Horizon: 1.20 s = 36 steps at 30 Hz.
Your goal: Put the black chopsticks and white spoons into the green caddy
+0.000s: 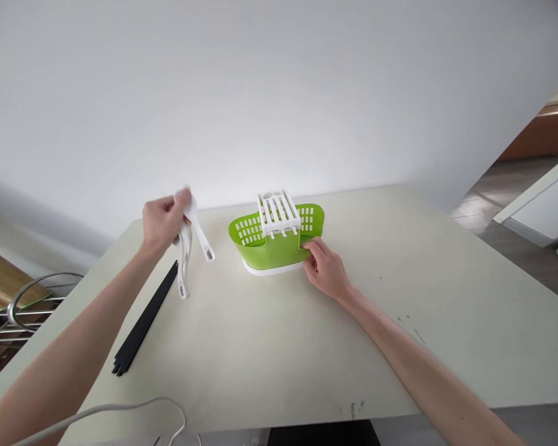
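Several white soup spoons hang from my left hand, which is closed around their bowl ends above the table's left side. Their handles point downward, and one slants off to the right. My right hand grips the front right rim of a green utensil basket, thumb outside; the fingertips inside are partly hidden. Across the basket's middle sits a white slotted rack with small hooks along its front. A bundle of black chopsticks lies on the table below my left hand.
The pale table stands against a white wall. A white cable crosses its front left edge. At far left is a metal rack with a wooden board. A white panel stands on the right.
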Available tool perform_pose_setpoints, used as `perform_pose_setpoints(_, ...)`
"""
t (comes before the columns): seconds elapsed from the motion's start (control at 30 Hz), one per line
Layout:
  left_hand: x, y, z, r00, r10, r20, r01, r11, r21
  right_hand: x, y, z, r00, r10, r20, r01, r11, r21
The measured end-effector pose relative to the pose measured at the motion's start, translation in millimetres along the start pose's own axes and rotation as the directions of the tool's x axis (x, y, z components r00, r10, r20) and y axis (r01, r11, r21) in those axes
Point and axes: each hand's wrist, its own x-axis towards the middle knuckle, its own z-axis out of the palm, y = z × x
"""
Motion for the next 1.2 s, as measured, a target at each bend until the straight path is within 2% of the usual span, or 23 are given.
perform_pose_setpoints(0.13,-33.7,-35.6,-11.2,0.968,0.036,0.246,-0.086,0.977,0.195,-0.6,-0.8,0.6,1.000,0.002,0.004,-0.002,1.000,0.010)
perform_pose_setpoints(0.37,-52.0,-76.1,-15.1,0.908,0.001,0.419,-0.132,0.950,0.283,-1.3,-1.6,0.9,1.000,-0.002,-0.005,0.002,1.000,-0.010)
perform_pose_setpoints(0.7,-59.0,-106.0,-3.7,0.875,-0.019,0.484,-0.136,0.949,0.284,-2.3,-1.5,0.4,1.000,-0.007,-0.005,0.007,1.000,-0.014)
perform_pose_setpoints(0.9,-66.7,-112.8,1.9,0.884,-0.054,0.464,-0.077,0.963,0.258,-3.0,-1.6,1.5,1.000,0.004,-0.003,-0.004,1.000,-0.016)
perform_pose_setpoints(1.1,-76.6,-115.4,2.3,0.920,-0.035,0.389,-0.056,0.974,0.220,-3.7,-2.8,0.6,1.000,0.016,0.000,-0.016,1.000,0.002)
perform_pose_setpoints(1.2,-78.3,-117.6,-0.2,0.919,-0.052,0.392,-0.044,0.972,0.231,-3.9,-3.0,0.8,1.000,0.022,-0.002,-0.022,1.000,0.005)
